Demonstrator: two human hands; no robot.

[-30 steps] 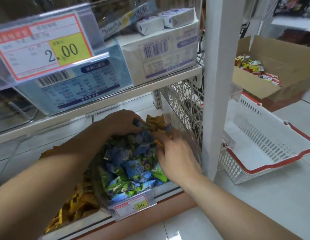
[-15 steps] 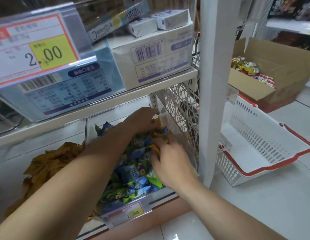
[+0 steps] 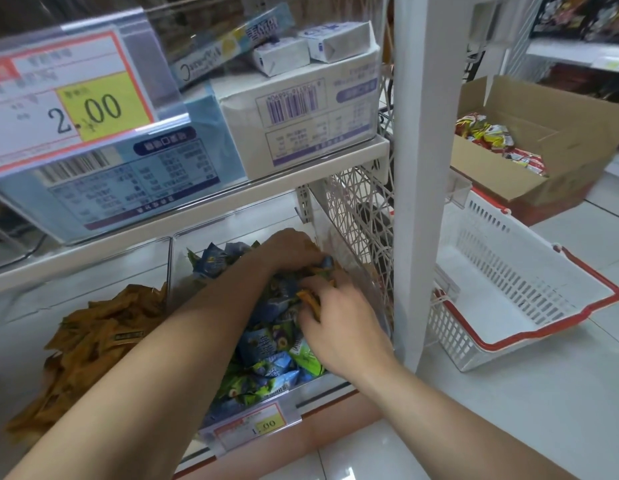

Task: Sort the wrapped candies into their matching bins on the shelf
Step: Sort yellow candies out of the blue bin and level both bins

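both your hands are down in the clear bin [image 3: 356, 278] at the right end of the lower shelf, on top of the blue and green candies [image 3: 266, 344] that fill it. your right hand [image 3: 339, 323] curls its fingers round a few orange candies [image 3: 309, 301] lying among the blue ones. your left hand [image 3: 290, 247] sits just behind it, fingers bent down into the pile; whether it grips anything you cannot tell. the neighbouring bin on the left holds a heap of brown-orange candies [image 3: 93, 334]. a white basket [image 3: 508, 271] with a red rim stands on the floor to the right
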